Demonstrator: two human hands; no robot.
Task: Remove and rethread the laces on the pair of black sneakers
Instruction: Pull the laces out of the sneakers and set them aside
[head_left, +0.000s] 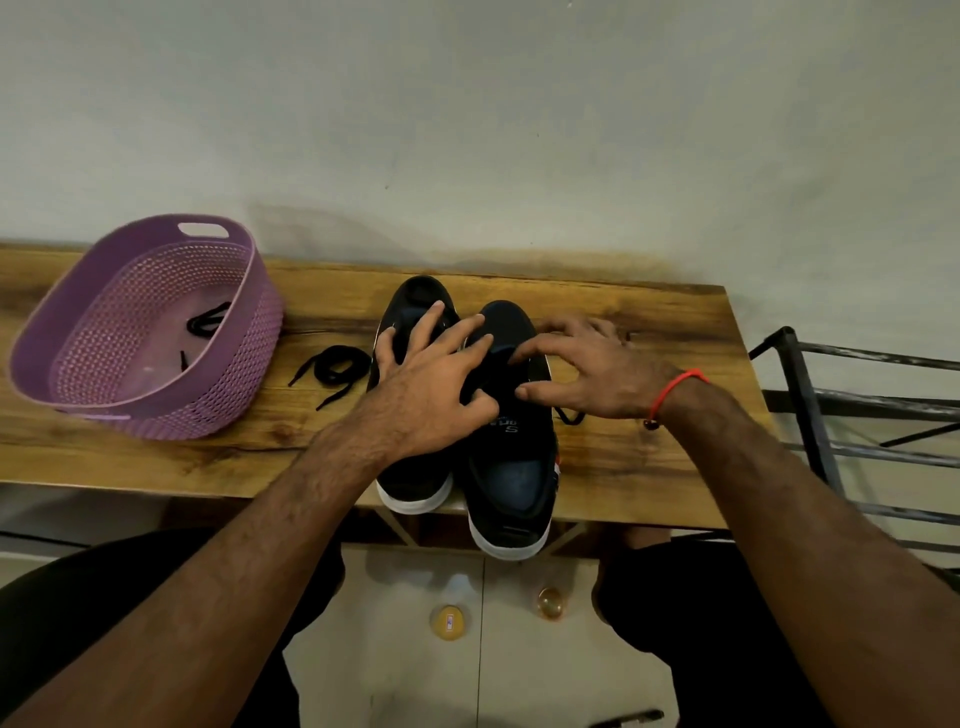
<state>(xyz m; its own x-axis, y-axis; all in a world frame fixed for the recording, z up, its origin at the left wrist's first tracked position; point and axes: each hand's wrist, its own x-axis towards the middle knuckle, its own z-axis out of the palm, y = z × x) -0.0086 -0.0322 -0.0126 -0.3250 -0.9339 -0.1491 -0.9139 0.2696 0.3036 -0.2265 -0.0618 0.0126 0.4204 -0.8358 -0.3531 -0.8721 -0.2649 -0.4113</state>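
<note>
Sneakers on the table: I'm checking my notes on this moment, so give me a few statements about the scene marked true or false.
1. Two black sneakers stand side by side on the wooden table. True.
2. A loose black lace lies on the table between the basket and the sneakers. True.
3. The basket is green. False: it is purple.
4. The basket holds nothing. False: a black lace lies inside it.
5. The right hand wears a red wrist band. True.
6. The left hand rests in the basket. False: it is over the sneakers.

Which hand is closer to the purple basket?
Left. The left hand rests on the sneakers, nearer the purple basket; the right hand is on the sneakers' far side.
</note>
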